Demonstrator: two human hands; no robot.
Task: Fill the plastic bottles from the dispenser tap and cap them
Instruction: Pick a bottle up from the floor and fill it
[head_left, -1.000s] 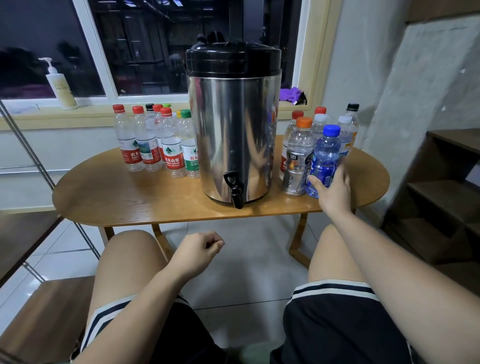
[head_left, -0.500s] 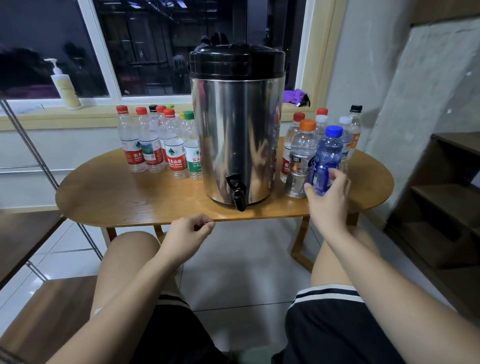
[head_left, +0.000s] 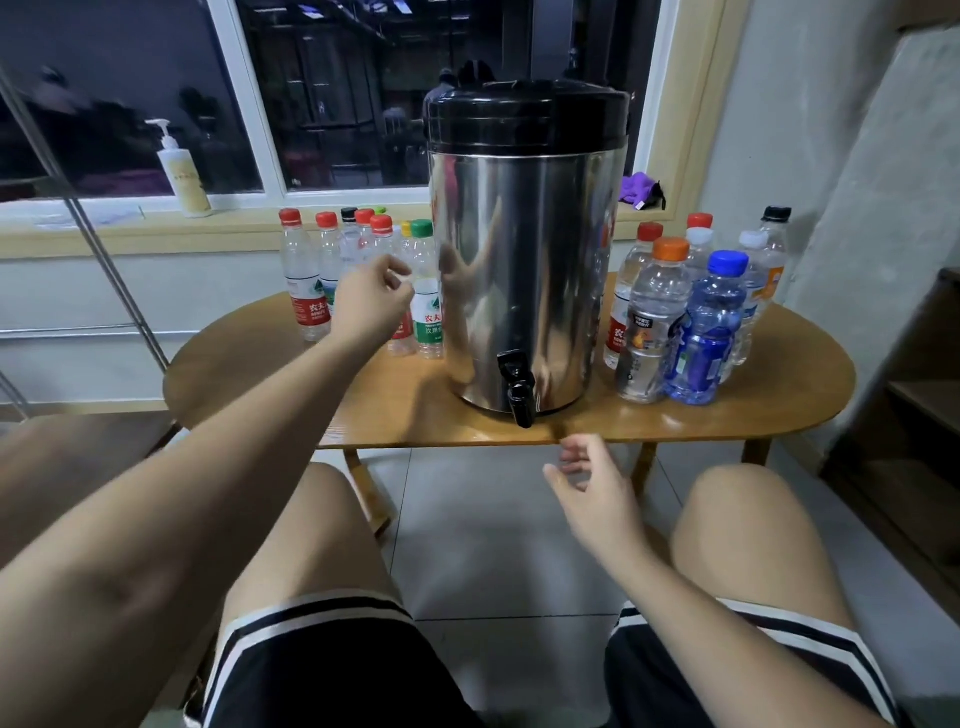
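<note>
Nearest, the right grip (head_left: 592, 499) hangs between the knees, just below the front edge of the tabletop (head_left: 249, 374), fingers loosely curled, holding nothing; above it the black tap (head_left: 519, 387) juts over that edge from the steel dispenser (head_left: 524, 270), which stands mid-tabletop; right of it is a cluster of capped bottles, with the blue bottle (head_left: 706, 332) and the orange-capped bottle (head_left: 654, 322) in front; left of it is another capped cluster, the green-capped bottle (head_left: 426, 306) just beside the dispenser; the left grip (head_left: 371, 304) reaches in front of this cluster, fingers loosely bent, nothing in it; whether it touches a bottle I cannot tell; behind, a pump bottle (head_left: 182, 176) stands on the windowsill.
</note>
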